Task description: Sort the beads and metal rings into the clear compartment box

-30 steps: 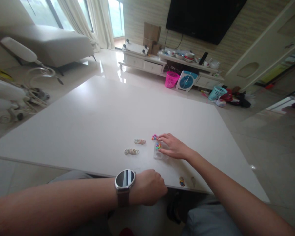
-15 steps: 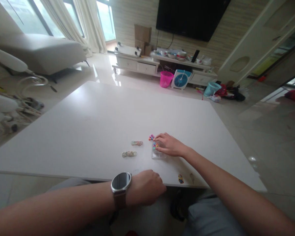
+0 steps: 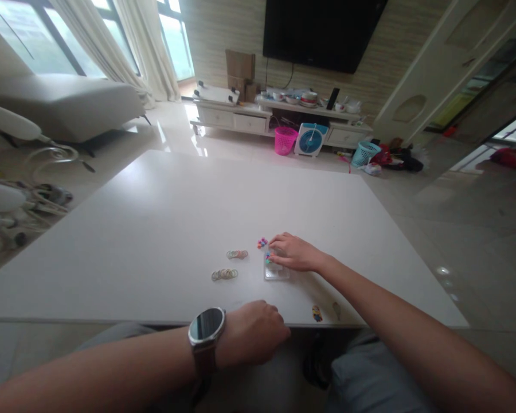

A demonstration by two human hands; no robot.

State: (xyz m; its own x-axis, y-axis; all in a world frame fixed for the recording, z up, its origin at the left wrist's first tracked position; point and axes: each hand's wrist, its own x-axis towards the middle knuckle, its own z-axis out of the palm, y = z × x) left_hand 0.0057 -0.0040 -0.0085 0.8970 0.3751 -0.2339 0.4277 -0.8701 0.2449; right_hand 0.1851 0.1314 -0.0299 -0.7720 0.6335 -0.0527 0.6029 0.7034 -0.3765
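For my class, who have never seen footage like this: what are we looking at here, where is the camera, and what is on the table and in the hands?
There is no machine here. The camera sits on a person's head and looks forward and down, so the two arms you see are the wearer's own. The left hand, with a wristwatch on its wrist, is curled loosely at the near edge of the white table and seems to hold nothing. The right hand rests its fingers on a small clear plastic box, beside some tiny coloured pieces. Left of them lie two little heaps of rubber bands. A small yellow figure sticker sits near the table edge.
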